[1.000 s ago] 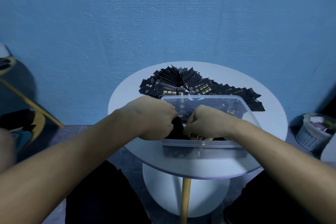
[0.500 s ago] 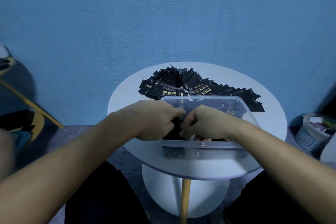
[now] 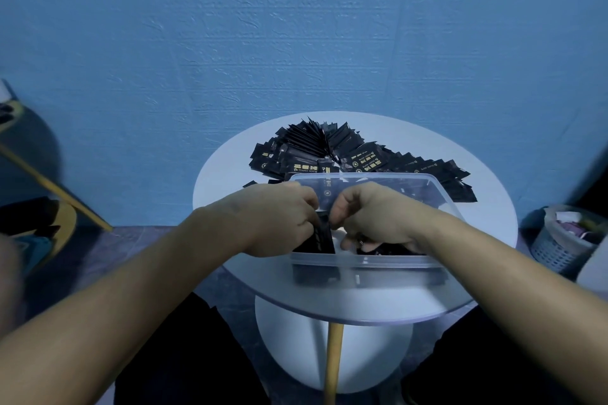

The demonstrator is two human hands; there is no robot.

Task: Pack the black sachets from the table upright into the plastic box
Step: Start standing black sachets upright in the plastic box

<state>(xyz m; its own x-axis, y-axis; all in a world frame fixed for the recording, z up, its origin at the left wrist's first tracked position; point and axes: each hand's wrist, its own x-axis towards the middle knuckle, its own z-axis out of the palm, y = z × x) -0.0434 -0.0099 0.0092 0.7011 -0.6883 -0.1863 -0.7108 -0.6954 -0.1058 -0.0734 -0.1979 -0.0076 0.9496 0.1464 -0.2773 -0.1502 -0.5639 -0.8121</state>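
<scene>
On the round white desk [image 3: 227, 181], whose smooth matt top is carried by a bulbous white pedestal [image 3: 368, 358] and a slim wooden leg [image 3: 333, 362], a box [image 3: 362, 260] of clear plastic is set near the front edge. It is rectangular, with rounded corners, a thickened rim and slightly frosted walls.

Just behind its far wall, sachets [image 3: 312, 148] are heaped in a loose fan. They are flat, glossy black foil packets with gold print and crimped ends, some lying flat and some propped on edge. A few are seen through the far wall of the box.

Inside the box, at its left end, a bunch [image 3: 316, 237] of the same packets is held nearly upright, close to the near wall. The left hand [image 3: 279, 217] is wrapped round this bunch from the left, its fingers [image 3: 311, 199] curled against the packets. The right hand [image 3: 378, 217] is lowered into the box beside it, with its fingers [image 3: 345, 204] bent and the thumb and forefinger closed on the bunch's top edge. More dark packets are made out through the near wall beneath the right hand, though how they lie cannot be told.

A blue wall [image 3: 296, 26] with a rough, streaked plaster texture is seen behind the desk. A perforated plastic basket [image 3: 552, 250] is seen on the floor at the right.
</scene>
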